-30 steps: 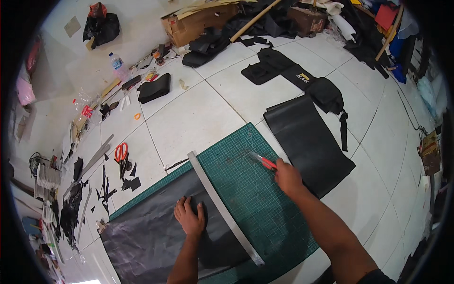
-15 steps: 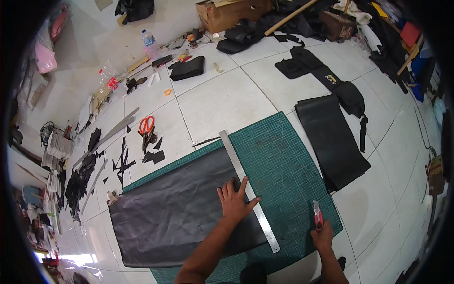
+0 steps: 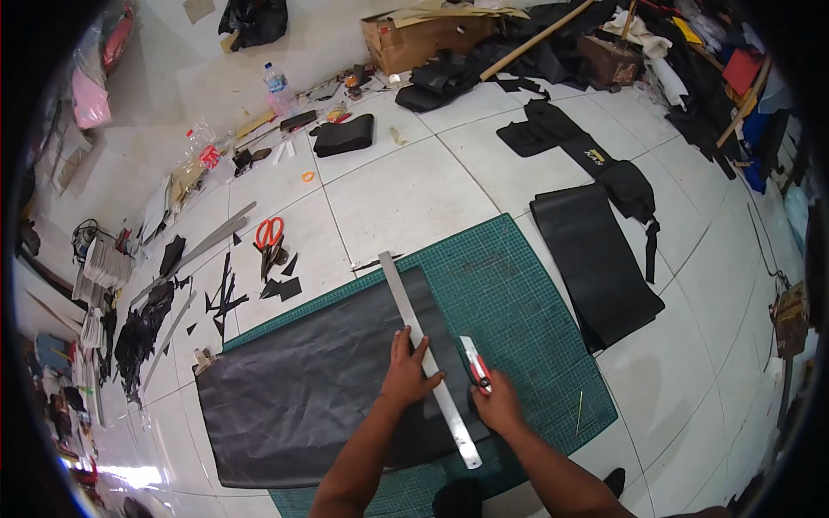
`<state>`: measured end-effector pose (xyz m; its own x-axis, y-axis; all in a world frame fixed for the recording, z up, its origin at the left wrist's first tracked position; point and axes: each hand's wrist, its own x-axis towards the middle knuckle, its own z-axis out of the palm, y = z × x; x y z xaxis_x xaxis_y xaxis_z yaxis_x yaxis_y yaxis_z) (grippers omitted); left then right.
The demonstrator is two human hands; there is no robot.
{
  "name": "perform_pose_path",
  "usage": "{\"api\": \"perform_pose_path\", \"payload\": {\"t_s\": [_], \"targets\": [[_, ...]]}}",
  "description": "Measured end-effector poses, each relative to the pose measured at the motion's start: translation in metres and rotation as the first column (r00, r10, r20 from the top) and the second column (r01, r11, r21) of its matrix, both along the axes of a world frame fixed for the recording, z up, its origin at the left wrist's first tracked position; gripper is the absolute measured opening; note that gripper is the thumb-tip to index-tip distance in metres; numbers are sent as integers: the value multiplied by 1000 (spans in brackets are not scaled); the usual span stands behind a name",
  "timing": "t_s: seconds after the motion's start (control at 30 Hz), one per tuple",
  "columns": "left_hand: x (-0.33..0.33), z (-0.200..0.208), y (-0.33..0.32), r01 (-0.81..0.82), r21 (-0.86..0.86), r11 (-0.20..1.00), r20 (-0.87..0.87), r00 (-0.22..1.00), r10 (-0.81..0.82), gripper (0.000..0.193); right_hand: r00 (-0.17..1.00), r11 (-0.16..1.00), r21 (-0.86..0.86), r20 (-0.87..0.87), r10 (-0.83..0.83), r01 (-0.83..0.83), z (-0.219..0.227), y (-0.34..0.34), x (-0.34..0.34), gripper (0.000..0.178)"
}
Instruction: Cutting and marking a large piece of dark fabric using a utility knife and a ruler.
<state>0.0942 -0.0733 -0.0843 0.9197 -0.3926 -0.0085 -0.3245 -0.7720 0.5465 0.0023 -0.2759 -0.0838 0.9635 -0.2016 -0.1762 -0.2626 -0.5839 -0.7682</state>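
Observation:
A large sheet of black leather-like material (image 3: 294,371) lies on the green cutting mat (image 3: 535,302). Across its right part rests a steel ruler (image 3: 401,298), tilted, with a strip of the sheet showing to its right. My left hand (image 3: 408,373) presses on the ruler and the sheet, fingers spread flat. In my right hand (image 3: 501,404) is a red and white utility knife (image 3: 477,366), blade pointing up and away, just right of the sheet's edge. A binder clip (image 3: 204,357) sits at the sheet's far left corner.
Orange-handled scissors (image 3: 270,237) and black scraps (image 3: 281,287) lie on the tiles beyond the mat. Folded black material (image 3: 596,259) sits close to the mat's right edge. A thin yellowish stick (image 3: 579,413) is on the mat. A cardboard box (image 3: 423,41) stands far off.
The ruler and my left hand have shifted left from the sheet's edge onto the sheet. My right hand has carried the knife left from the mat's right side to near the sheet.

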Motion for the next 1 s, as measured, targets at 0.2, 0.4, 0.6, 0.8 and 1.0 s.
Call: {"api": "perform_pose_path", "payload": {"t_s": [0.2,0.4,0.6,0.8,1.0], "targets": [[-41,25,59,-178,-34,983,123,976,181,64,1000,993,-116,10,-22,23,1,31,8,30],[-207,7,193,-881,74,468,400,456,795,39,990,997,-74,-136,-45,35,0,24,18,31],[-321,-18,285,-979,-152,136,-328,180,927,62,967,994,-107,-256,-1,-27,1,31,28,31],[-300,2,264,-968,-146,202,-264,235,935,34,966,981,-175,-256,35,-82,13,35,29,29],[-296,4,258,-939,-98,330,-247,344,906,18,952,992,-125,-305,-17,-22,5,24,26,30]]}}
